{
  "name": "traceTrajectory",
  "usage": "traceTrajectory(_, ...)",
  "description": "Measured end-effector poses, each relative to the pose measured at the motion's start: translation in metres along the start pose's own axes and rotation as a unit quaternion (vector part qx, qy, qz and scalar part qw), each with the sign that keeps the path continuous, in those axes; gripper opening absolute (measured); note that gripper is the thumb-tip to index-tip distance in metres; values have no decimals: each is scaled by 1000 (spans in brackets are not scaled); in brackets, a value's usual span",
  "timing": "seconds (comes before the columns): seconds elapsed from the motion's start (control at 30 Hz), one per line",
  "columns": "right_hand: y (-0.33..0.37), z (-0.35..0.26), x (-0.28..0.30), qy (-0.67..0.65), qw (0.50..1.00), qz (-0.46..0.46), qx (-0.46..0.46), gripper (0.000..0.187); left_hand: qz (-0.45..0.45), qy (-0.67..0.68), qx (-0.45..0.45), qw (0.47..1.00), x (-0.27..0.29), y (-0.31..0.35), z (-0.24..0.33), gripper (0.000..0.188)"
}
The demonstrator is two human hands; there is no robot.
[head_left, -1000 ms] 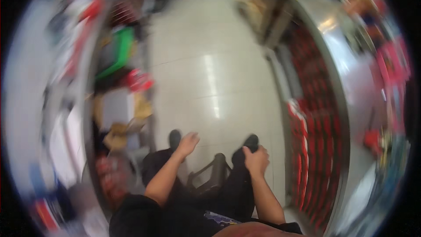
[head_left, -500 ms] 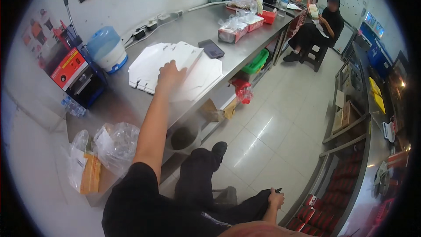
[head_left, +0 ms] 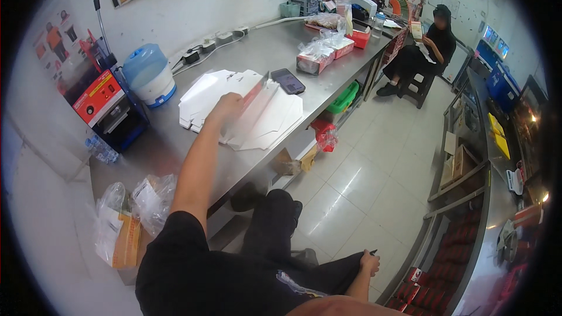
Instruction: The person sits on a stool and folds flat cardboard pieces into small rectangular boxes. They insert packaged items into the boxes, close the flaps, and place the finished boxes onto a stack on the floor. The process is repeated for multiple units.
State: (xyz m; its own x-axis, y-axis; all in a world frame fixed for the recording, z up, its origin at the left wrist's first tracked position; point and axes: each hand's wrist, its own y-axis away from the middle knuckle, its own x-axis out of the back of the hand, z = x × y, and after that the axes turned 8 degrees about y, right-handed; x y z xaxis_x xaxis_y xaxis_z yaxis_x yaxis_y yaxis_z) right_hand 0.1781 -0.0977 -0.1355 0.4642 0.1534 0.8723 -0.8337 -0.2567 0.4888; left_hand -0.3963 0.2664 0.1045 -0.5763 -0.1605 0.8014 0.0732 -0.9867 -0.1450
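The left hand's (head_left: 229, 105) fingers are curled on the edge of a thin white cardboard sheet (head_left: 253, 108), blurred and tilted up above the long stainless-steel table (head_left: 246, 52). Only this one appears raised; the other flat white cut sheets (head_left: 202, 95) remain to be handled, spread across the table near its front edge. The right hand (head_left: 369, 264), low beside the dark-trousered knee, is closed around a small dark pointed object (head_left: 373, 252), too small to identify.

A dark rectangular phone (head_left: 288, 81) lies just beside the sheets, the closest obstacle. Toward the table's back edge stands a blue-and-white plastic container (head_left: 149, 76); clear plastic bags (head_left: 155, 202) crowd the left end.
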Motion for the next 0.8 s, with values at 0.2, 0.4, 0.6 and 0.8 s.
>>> traceTrajectory(0.2,-20,14,-6,-30,999,14,-18,72,145,104,44,983,27,9,47,19)
traceTrajectory(0.4,-14,27,-10,-67,997,39,3,69,446,173,-25,878,64,30,41,17)
traceTrajectory(0.6,18,9,18,-250,897,264,251,65,409,381,-211,802,44,139,159,49)
traceTrajectory(0.8,226,-32,145,-607,476,-72,632,58,7,397,-348,850,-88,332,222,56)
